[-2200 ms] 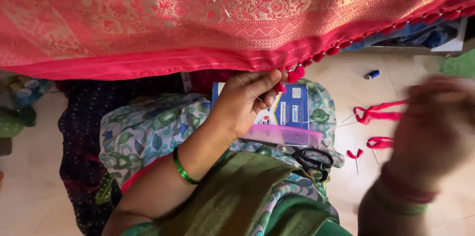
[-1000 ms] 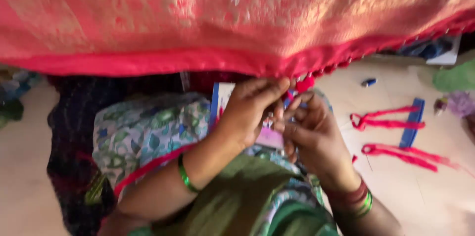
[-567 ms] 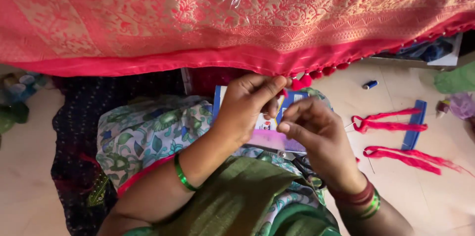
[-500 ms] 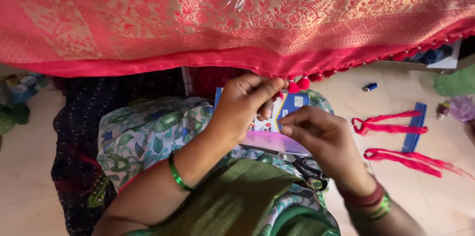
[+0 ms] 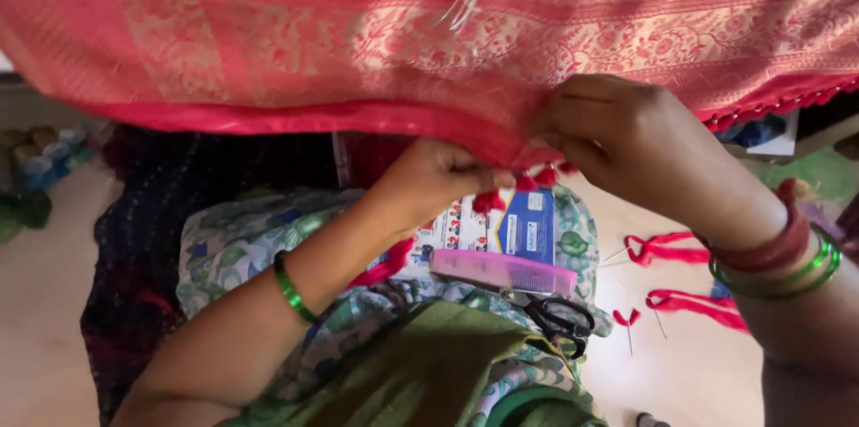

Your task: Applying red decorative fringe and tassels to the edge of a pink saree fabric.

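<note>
A red cloth with woven gold patterns (image 5: 358, 33) hangs across the top of the view, its lower edge a plain red band. My left hand (image 5: 438, 178) pinches that edge from below, beside small red tassels (image 5: 523, 185) hanging from it. My right hand (image 5: 626, 136) grips the same edge from the right, fingers closed on the cloth just above the tassels. The two hands almost touch. Green and red bangles ring my right wrist; a green bangle rings my left forearm.
On my lap lie a pink comb (image 5: 501, 270), black scissors (image 5: 557, 318) and a blue-and-white printed card (image 5: 514, 230) on floral fabric (image 5: 242, 239). Red thread bundles (image 5: 667, 250) lie on the floor at right. Dark cloth (image 5: 161, 212) lies at left.
My right hand rose from the lap to the cloth's edge and closed on it. The view moved closer; my left hand kept its pinch on the edge.
</note>
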